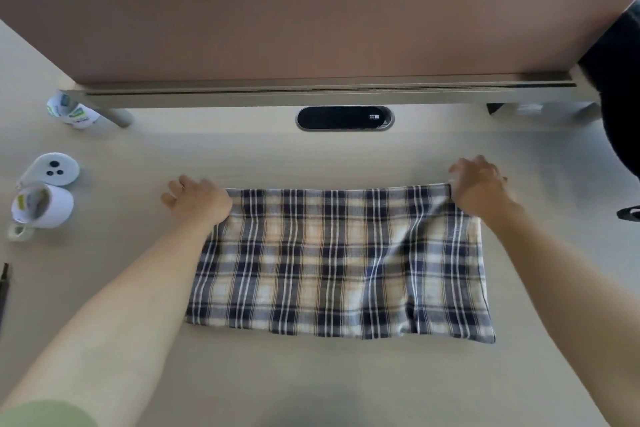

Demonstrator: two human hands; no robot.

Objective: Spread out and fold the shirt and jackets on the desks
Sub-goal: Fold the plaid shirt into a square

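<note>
Head view: one plaid shirt (332, 263) in navy, cream and tan lies folded into a wide rectangle mid-worktop (346, 385), rippled toward the right. Two hands hold its far corners: the left hand (197, 199) curls over one, the right hand (479, 185) pinches the other. Two white cups (43, 204) sit at left. The worktop is pale wood; beyond are a black port (344, 118) and a brown partition (311, 21).

A single wide-angle camera, worn on the person's head, looked forward and steeply down at the desk (311, 156) from close range. The plaid shirt (339, 263) sat centred, the left hand (197, 199) and right hand (479, 185) stretched to it from the bottom corners, while the partition (311, 28) bowed across the top of the frame.
</note>
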